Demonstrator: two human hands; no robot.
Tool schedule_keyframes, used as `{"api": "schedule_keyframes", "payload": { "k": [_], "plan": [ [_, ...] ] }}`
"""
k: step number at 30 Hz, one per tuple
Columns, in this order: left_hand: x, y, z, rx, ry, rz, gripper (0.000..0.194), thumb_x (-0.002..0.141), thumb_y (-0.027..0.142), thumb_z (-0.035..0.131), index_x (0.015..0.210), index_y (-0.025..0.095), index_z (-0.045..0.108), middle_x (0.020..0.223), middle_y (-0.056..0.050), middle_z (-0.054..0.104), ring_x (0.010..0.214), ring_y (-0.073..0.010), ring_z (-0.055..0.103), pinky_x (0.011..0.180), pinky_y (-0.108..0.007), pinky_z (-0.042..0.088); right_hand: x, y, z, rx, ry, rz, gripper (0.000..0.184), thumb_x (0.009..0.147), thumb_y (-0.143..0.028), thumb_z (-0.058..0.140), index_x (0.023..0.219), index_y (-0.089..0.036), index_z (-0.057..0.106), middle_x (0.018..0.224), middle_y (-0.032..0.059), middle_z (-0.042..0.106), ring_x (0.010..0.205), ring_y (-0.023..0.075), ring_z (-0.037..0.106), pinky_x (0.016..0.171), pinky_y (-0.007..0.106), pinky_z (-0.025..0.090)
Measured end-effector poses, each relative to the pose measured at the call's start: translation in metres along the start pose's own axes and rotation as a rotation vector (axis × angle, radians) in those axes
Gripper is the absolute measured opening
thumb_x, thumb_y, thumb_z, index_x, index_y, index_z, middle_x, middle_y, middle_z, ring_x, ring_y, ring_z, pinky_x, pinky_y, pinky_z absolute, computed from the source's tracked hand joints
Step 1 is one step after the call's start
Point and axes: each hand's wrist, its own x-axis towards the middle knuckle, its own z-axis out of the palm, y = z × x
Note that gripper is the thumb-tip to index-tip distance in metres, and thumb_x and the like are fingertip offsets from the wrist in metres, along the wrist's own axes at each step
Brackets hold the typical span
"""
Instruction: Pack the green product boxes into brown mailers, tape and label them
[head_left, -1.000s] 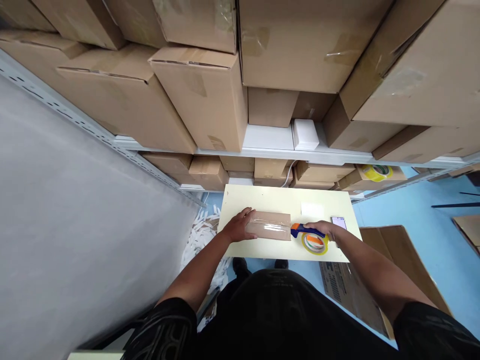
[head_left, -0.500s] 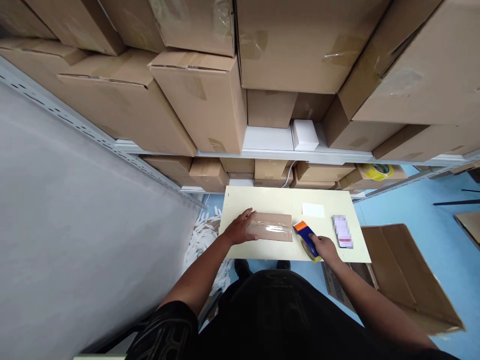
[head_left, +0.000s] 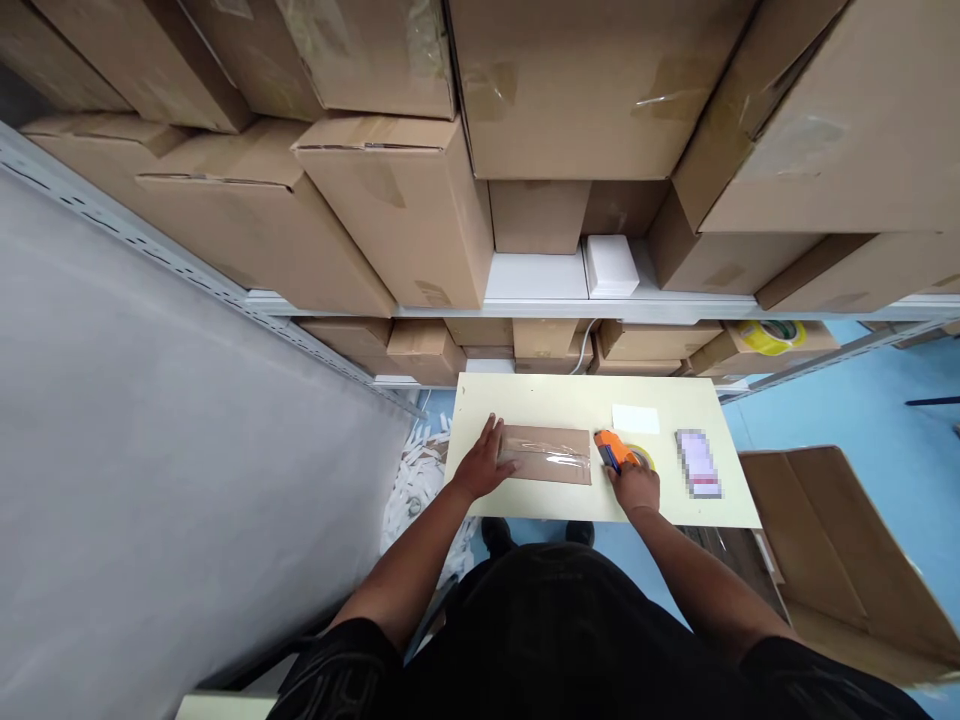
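A small flat brown cardboard box [head_left: 546, 442] lies on a pale yellow table [head_left: 555, 500], with shiny clear tape along its top. My left hand [head_left: 480, 466] rests at the box's left end, fingers stretched out and the thumb touching the box. Just right of the box, my right hand [head_left: 636, 488] is closed around an orange and blue tape dispenser [head_left: 616, 448]. Part of its yellow-rimmed tape roll shows behind the fingers. The dispenser's head is close to the box's right end, apart from it.
On the table are a white paper [head_left: 635, 419] and a phone [head_left: 698, 464]. Shelves behind hold cardboard boxes [head_left: 405, 210], a white box [head_left: 611, 266] and a yellow tape roll [head_left: 772, 337]. An open carton [head_left: 847, 540] stands right; white scraps [head_left: 416, 490] lie on the left floor.
My right hand has drawn back from over the phone and turned the tape dispenser, so its orange side faces up. My left hand's fingers have straightened at the box's left end.
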Motion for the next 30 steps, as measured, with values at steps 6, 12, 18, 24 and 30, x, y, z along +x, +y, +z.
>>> {"api": "schedule_keyframes", "payload": {
  "k": [6,12,18,24,30],
  "plan": [
    [-0.006,0.008,0.01,-0.398,0.033,-0.274,0.081,0.1,0.056,0.049,0.167,0.021,0.018,0.168,-0.017,0.032,0.139,-0.0292,0.055,0.116,-0.044,0.044,-0.016,0.012,-0.012,0.271,0.152,-0.036,0.044,0.098,-0.042,0.048,0.13,-0.017,0.065,0.128,0.0172,0.068,0.119,0.032,0.061,0.101,0.043,0.047],
    [-0.006,0.015,0.005,-0.378,0.047,-0.313,0.059,0.102,0.057,0.039,0.149,0.023,0.053,0.149,-0.007,0.061,0.139,-0.0286,0.055,0.116,-0.045,0.044,-0.039,-0.024,-0.043,0.763,-0.017,-0.037,0.053,0.097,-0.057,0.05,0.132,-0.02,0.064,0.131,0.0116,0.069,0.117,0.0283,0.065,0.102,0.038,0.05],
    [-0.008,0.013,0.008,-0.314,0.03,-0.339,0.057,0.102,0.056,0.038,0.148,0.026,0.053,0.14,-0.006,0.068,0.129,-0.0286,0.064,0.106,-0.044,0.051,-0.039,-0.063,-0.051,0.901,-0.118,-0.107,0.047,0.096,-0.058,0.05,0.119,-0.02,0.067,0.109,0.01,0.074,0.096,0.0281,0.069,0.09,0.039,0.053],
    [-0.011,0.021,0.01,-0.359,0.048,-0.419,0.052,0.101,0.049,0.042,0.143,0.024,0.058,0.137,-0.008,0.07,0.123,-0.0289,0.067,0.102,-0.043,0.052,-0.036,-0.062,-0.054,0.86,-0.129,-0.126,0.044,0.096,-0.054,0.051,0.121,-0.021,0.065,0.113,0.0096,0.073,0.091,0.0261,0.069,0.085,0.037,0.053],
    [-0.013,0.016,0.012,-0.38,0.058,-0.403,0.051,0.1,0.051,0.042,0.14,0.023,0.057,0.137,-0.01,0.069,0.122,-0.0297,0.066,0.102,-0.045,0.052,-0.041,-0.062,-0.046,0.863,-0.114,-0.056,0.054,0.095,-0.055,0.055,0.134,-0.019,0.063,0.124,0.0133,0.071,0.112,0.0282,0.069,0.1,0.038,0.05]
  ]
}}
